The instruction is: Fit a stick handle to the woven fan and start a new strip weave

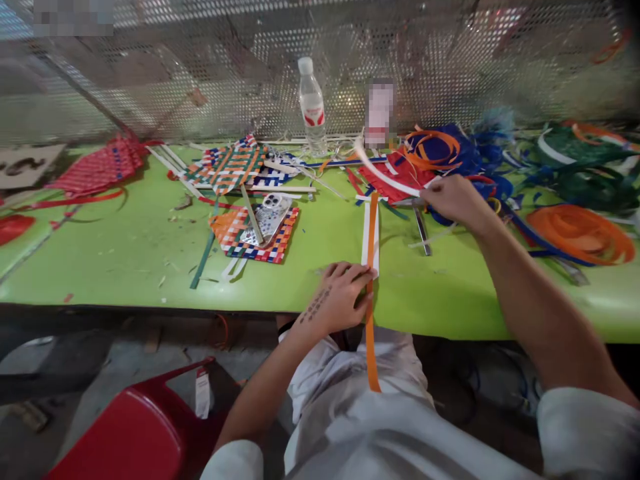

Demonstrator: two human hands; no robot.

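My left hand (pixel 345 293) presses its fingers on an orange strip (pixel 371 233) at the front of the green table. That strip runs over white strips (pixel 367 230) lying lengthwise, and its near end hangs over the edge toward my lap. My right hand (pixel 447 200), farther back and to the right, is closed in a pinch on the end of a white strip (pixel 385 177). The white strip curves up and away to the left, over a red woven piece (pixel 400 175). Below the right hand lies a narrow metal tool (pixel 421 230), its kind unclear.
A phone (pixel 270 217) rests on a multicoloured woven piece (pixel 287 247) at left. Behind stands a water bottle (pixel 313 110) before a perforated metal screen (pixel 225 80). Orange strip coils (pixel 583 233) and green coils (pixel 580 190) lie at right. A red chair (pixel 125 433) is below left.
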